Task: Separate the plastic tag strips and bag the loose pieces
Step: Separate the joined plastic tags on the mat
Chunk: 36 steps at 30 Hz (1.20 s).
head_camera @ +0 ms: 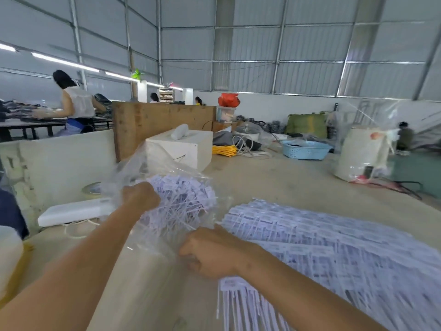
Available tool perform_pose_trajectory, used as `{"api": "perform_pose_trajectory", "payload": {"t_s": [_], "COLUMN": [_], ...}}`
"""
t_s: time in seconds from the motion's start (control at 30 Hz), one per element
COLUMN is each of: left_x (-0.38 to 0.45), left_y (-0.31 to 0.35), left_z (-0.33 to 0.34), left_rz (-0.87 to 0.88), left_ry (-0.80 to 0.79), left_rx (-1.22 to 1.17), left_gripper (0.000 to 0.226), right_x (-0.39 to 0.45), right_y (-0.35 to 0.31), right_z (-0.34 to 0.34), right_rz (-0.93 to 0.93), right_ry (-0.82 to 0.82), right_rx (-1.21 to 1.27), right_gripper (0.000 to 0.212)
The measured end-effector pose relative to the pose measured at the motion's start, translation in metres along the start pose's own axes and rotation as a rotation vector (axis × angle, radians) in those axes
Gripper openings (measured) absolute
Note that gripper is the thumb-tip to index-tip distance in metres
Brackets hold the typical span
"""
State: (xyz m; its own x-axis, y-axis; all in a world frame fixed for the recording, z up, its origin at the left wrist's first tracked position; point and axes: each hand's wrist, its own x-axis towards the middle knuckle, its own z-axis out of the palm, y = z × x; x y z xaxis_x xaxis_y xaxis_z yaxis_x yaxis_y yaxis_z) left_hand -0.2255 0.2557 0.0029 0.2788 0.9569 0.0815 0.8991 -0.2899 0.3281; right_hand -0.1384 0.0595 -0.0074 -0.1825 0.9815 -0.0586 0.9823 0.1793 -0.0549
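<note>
The clear bag (167,187), already holding a clump of loose tags (183,201), lay near the middle of the bench (286,182), its long axis running from the left hand (140,197), curled round the far plastic, toward the right hand (212,254), fisted on the near edge. Just right of that fist, the unseparated tag strips (334,247) spread toward the bench's right edge, so the right hand was plainly nearer them.

Tag strips (334,247) right; bare table (274,182) beyond.

Beige table (274,185) under tag strips (334,247), basket (305,150)
</note>
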Motion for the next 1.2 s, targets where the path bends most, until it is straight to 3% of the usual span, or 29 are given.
{"api": "perform_pose_trajectory", "payload": {"t_s": [0.13, 0.23, 0.3, 0.43, 0.53, 0.67, 0.8, 0.97, 1.07, 1.13, 1.2], "left_x": [-0.003, -0.028, -0.053, -0.106, -0.138, -0.160, -0.167, -0.171, -0.172, -0.175, -0.181], "left_y": [0.028, 0.068, 0.097, 0.150, 0.174, 0.189, 0.191, 0.199, 0.205, 0.212, 0.222], "left_z": [-0.010, -0.015, -0.013, 0.014, 0.038, 0.055, 0.053, 0.046, 0.046, 0.044, 0.042], "left_rz": [0.077, 0.185, 0.393, 0.811, 0.987, 0.976, 0.919, 0.970, 1.012, 1.045, 1.094], "left_ry": [0.098, 0.213, 0.279, 0.146, 0.009, -0.198, -0.338, -0.321, -0.212, -0.135, -0.081], "left_rx": [0.244, 0.226, 0.137, 0.093, 0.036, 0.014, 0.098, 0.145, 0.159, 0.147, 0.112], "left_gripper": [0.041, 0.049, 0.049, 0.048, 0.049, 0.033, 0.042, 0.034, 0.032, 0.031, 0.031], "right_x": [-0.022, -0.048, -0.073, -0.126, -0.157, -0.186, -0.204, -0.215, -0.220, -0.221, -0.219], "right_y": [0.016, 0.044, 0.067, 0.114, 0.129, 0.134, 0.142, 0.146, 0.148, 0.146, 0.142], "right_z": [-0.007, -0.015, -0.020, -0.012, 0.000, 0.008, 0.014, 0.019, 0.020, 0.018, 0.015], "right_rz": [0.004, 0.088, 0.145, 0.378, 0.458, 0.463, 0.481, 0.530, 0.552, 0.587, 0.575], "right_ry": [0.165, 0.267, 0.346, 0.404, 0.433, 0.531, 0.534, 0.537, 0.686, 0.802, 0.812], "right_rx": [0.037, 0.094, 0.172, 0.164, 0.127, 0.108, 0.103, 0.136, 0.144, 0.270, 0.473], "right_gripper": [0.039, 0.040, 0.036, 0.034, 0.031, 0.027, 0.028, 0.027, 0.024, 0.024, 0.027]}}
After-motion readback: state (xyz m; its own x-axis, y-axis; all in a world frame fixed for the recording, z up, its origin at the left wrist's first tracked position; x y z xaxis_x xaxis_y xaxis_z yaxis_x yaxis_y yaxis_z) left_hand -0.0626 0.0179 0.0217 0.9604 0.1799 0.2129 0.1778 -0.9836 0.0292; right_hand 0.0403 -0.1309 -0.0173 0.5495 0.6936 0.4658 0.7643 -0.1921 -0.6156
